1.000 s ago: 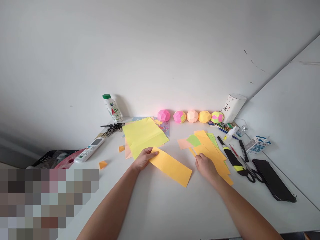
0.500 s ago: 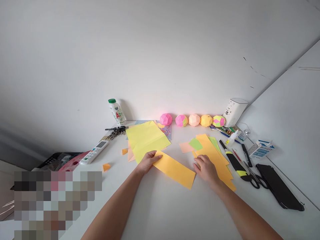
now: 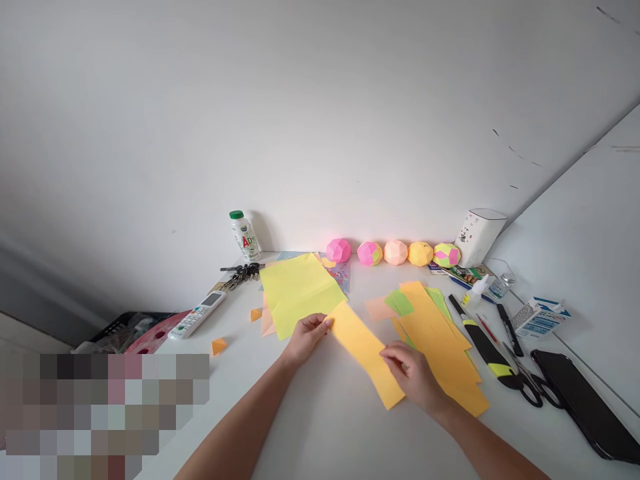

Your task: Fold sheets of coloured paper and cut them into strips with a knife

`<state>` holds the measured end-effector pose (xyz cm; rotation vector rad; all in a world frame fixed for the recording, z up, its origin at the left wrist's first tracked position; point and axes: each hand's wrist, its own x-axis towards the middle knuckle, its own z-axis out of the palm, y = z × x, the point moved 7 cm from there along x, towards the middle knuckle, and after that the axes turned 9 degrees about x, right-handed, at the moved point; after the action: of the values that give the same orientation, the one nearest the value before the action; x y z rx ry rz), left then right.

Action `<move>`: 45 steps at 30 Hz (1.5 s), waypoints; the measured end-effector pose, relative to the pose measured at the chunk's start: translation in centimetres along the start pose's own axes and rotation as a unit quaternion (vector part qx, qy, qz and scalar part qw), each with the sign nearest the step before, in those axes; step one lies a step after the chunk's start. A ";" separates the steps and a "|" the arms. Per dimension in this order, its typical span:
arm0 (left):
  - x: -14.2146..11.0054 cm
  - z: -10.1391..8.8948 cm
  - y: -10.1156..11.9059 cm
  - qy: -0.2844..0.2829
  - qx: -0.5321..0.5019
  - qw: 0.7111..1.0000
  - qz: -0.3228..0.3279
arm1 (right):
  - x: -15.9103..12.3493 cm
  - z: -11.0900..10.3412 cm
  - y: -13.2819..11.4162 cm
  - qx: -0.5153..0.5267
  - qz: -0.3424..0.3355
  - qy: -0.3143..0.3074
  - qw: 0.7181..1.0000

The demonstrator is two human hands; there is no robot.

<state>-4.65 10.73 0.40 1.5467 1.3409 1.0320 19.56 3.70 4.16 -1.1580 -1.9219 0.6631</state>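
My left hand [image 3: 306, 341] pinches the upper left end of an orange paper strip [image 3: 363, 343], held at a slant over the white table. At the strip's right edge my right hand [image 3: 413, 373] is closed, thumb and forefinger together on the paper. Under and beside the right hand lies a loose stack of orange paper [image 3: 435, 333]. Green paper pieces [image 3: 401, 302] and a peach piece [image 3: 379, 309] rest by its far end. Beyond my left hand a large yellow-green sheet [image 3: 300, 290] lies over other papers.
Several faceted paper balls [image 3: 395, 253] line the wall. At right are scissors [image 3: 533, 390], a utility knife [image 3: 483, 347], a black phone [image 3: 587, 403] and a small box [image 3: 541, 318]. To the left are a bottle [image 3: 245, 237], keys [image 3: 244, 273], a remote [image 3: 197, 315] and small orange pieces [image 3: 219, 346].
My right hand has come from beside the orange stack onto the strip's edge. The strip has turned steeper, its near end swinging toward me. The camera view has shifted slightly.
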 end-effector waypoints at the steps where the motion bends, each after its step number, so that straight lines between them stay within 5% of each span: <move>1: 0.1 -0.7 0.0 0.045 0.032 0.998 0.006 | 0.3 -1.2 0.8 -0.010 0.017 0.039 0.999; 4: 0.4 -2.9 0.0 0.155 0.117 0.981 0.006 | 1.1 -5.4 3.9 -0.060 0.089 0.153 0.982; 6: 0.4 -4.5 -0.2 0.219 0.247 0.943 -0.040 | 1.4 -8.1 6.1 -0.104 0.136 0.199 0.965; 9: 0.0 -7.0 -1.3 0.262 0.397 0.865 -0.158 | 1.6 -10.6 8.5 -0.173 0.186 0.219 0.942; 11: -0.2 -8.3 -2.1 0.272 0.407 0.846 -0.208 | 1.6 -11.1 9.3 -0.216 0.201 0.210 0.932; 16: -0.2 -10.3 -3.5 0.278 0.403 0.832 -0.262 | 1.4 -10.1 8.3 -0.317 0.169 0.180 0.916; 23: 0.3 -10.5 -4.0 0.267 0.395 0.839 -0.261 | 1.8 -8.4 6.7 -0.387 0.096 0.149 0.905; 35: 0.4 -10.5 -4.4 0.258 0.399 0.838 -0.267 | 1.7 -6.1 5.1 -0.380 0.037 0.111 0.918; 45: 0.8 -8.9 -3.6 0.192 0.443 0.844 -0.235 | 1.8 -5.2 4.4 -0.370 0.027 0.085 0.925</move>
<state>-14.08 12.46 -0.07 1.4971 2.5733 0.3943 25.49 7.48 4.34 -1.6560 -2.0449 -0.1822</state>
